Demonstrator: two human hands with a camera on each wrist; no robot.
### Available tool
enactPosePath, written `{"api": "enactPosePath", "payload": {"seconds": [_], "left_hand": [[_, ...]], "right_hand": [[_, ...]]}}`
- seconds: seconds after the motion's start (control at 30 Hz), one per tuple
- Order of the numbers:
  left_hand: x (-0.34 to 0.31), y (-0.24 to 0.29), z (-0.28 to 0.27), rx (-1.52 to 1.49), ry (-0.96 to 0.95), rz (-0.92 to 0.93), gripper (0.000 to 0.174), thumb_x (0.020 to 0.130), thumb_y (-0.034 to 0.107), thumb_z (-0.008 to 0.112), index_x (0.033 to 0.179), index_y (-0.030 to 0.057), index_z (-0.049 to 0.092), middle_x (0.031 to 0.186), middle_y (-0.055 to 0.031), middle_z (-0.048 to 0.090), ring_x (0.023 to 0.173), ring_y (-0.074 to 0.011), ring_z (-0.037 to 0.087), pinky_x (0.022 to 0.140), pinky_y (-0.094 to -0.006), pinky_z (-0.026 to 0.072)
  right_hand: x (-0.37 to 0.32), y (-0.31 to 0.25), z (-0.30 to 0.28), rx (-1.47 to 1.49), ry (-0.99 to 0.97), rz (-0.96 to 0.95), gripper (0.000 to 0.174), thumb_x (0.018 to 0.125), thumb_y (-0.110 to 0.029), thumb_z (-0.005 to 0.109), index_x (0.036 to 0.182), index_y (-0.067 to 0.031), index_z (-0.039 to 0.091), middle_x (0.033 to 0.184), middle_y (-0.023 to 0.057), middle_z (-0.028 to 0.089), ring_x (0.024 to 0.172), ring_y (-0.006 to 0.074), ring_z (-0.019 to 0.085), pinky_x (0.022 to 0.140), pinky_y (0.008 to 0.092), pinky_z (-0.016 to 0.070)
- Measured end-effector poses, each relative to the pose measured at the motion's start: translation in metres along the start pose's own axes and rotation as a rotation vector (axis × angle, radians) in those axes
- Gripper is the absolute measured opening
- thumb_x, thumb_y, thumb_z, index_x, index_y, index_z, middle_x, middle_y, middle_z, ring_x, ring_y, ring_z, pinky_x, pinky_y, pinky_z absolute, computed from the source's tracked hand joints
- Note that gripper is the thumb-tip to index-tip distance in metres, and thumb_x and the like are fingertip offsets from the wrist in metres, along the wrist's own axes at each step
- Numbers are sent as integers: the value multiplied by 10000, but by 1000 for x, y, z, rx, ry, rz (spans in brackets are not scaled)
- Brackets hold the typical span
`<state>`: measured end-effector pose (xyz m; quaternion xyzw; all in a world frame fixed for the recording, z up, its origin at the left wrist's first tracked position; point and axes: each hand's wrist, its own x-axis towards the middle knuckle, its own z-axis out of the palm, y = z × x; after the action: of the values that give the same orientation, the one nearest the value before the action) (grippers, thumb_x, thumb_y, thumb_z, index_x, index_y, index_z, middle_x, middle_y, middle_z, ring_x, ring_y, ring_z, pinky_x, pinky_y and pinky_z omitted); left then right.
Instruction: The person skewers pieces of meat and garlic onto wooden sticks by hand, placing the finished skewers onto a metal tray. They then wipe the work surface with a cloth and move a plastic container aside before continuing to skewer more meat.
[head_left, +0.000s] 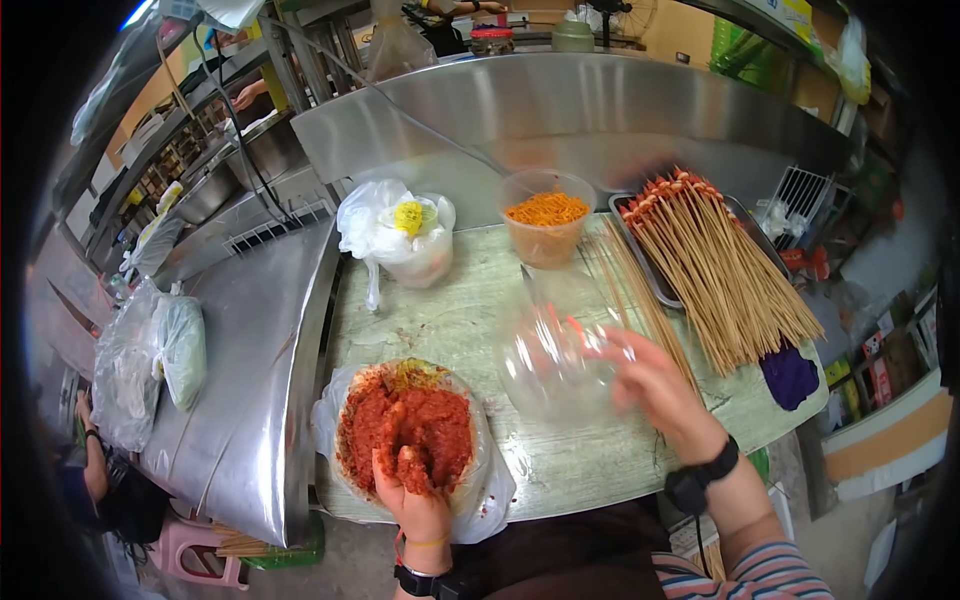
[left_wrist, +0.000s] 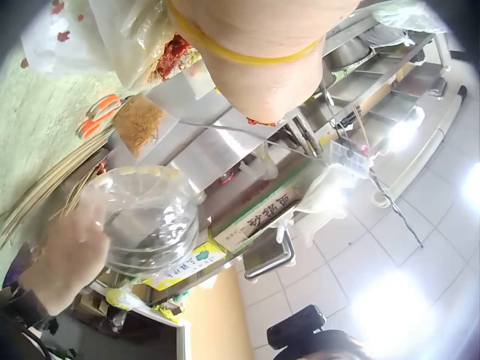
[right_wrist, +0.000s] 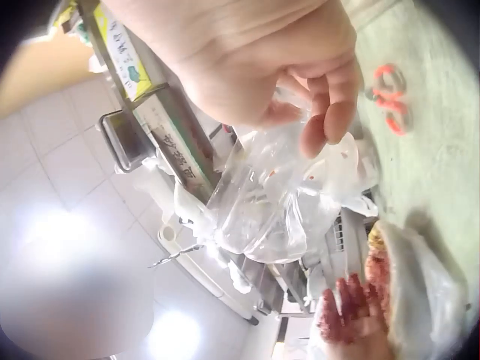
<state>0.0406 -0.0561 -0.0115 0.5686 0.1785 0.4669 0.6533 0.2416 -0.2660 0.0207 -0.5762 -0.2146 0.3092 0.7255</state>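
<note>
My left hand (head_left: 415, 510) is at the near edge of a bag-lined heap of red, wet minced mixture (head_left: 440, 420). Its fingers (right_wrist: 349, 300), coated in red, stand extended in the right wrist view. To the right, over the board, my right hand (head_left: 662, 388) pinches a thin, shiny, see-through plastic thing (right_wrist: 270, 214) between thumb and fingers. It looks rounded and puffed out in the left wrist view, and is blurred in the head view; I cannot tell whether it is a bag or a tub. Orange-handled scissors (right_wrist: 391, 97) lie on the board behind it.
At the back stand a tub of orange shreds (head_left: 545, 225) and a bag-wrapped tub (head_left: 415, 255). A tray of skewers (head_left: 710, 270) fills the right side, with loose sticks (head_left: 650, 310) beside it. A steel counter (head_left: 240, 370) adjoins the board (head_left: 400, 325) on the left.
</note>
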Motion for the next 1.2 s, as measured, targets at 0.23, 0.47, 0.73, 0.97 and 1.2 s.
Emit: {"api": "enactPosePath", "payload": {"seconds": [0.23,0.47,0.73,0.97,1.2], "left_hand": [[-1,-1,-1,2,7,-18,338,960,79,472,1274,-44,481,1271,-121,541,1147,-198,515,988,-323,403],[-2,-1,-1,-63,12,-27,346,965,87,481,1285,-45,464,1284,-124,529,1149,-200,513,984,-319,407],[-6,-9,-12,-8,28,-118,300,976,143,503,1246,13,505,1168,-66,577,1029,-144,558,800,-255,490],[2,-6,-14,-47,-95,-3,346,974,101,490,1293,-33,475,1272,-93,544,1140,-165,511,971,-289,405],[15,0,-69,98,-142,-109,379,958,213,553,1271,4,502,1222,-83,570,1097,-179,549,933,-307,447]], "right_hand": [[124,40,48,-107,92,271,407,901,-140,526,1273,11,463,870,105,616,727,152,620,568,276,483],[143,50,-14,-1071,291,10,281,810,-144,561,1015,48,574,958,255,641,935,404,620,827,439,481],[31,-4,18,-1139,273,-373,396,897,-220,578,1185,44,522,957,140,615,754,240,635,711,334,500],[8,69,106,-431,-391,164,417,976,-216,497,1294,37,404,875,74,638,625,135,632,558,250,503],[-15,76,156,-570,-491,212,317,945,-255,512,1034,40,439,806,184,665,631,259,666,554,370,518]]}}
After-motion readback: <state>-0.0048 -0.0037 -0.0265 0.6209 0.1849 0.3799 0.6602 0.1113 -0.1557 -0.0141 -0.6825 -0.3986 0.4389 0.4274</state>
